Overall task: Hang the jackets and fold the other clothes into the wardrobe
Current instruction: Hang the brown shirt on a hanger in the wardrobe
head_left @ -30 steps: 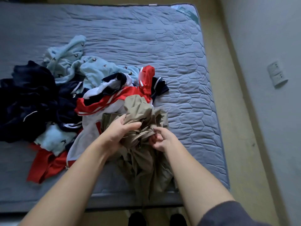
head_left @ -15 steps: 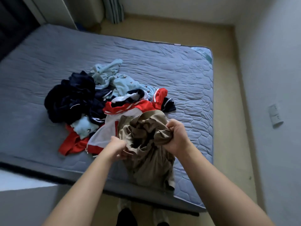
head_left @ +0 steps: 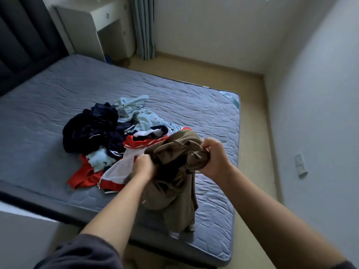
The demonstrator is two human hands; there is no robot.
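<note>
Grey quilted fabric covers the bed [head_left: 58, 105], with a dark padded headboard [head_left: 23, 35] at far left and a white cabinet [head_left: 93, 22] and a curtain [head_left: 144, 28] beyond it. On the bed lies a heap of clothes [head_left: 108, 144]: a navy garment [head_left: 87, 129] on the left, a pale blue garment [head_left: 143, 117] behind it, and a red and white garment [head_left: 116, 171] spread toward the near edge. In front of that heap's right side, the left hand [head_left: 144, 165] is curled tight, gripping the lower left of a khaki garment [head_left: 174, 183]. This garment is held up above the near right part of the bed, crumpled between both hands, its loose end hanging down. The right hand [head_left: 214, 156], a little higher, clenches a wad of the same cloth. A wall socket [head_left: 301, 165] sits on the right wall.
</note>
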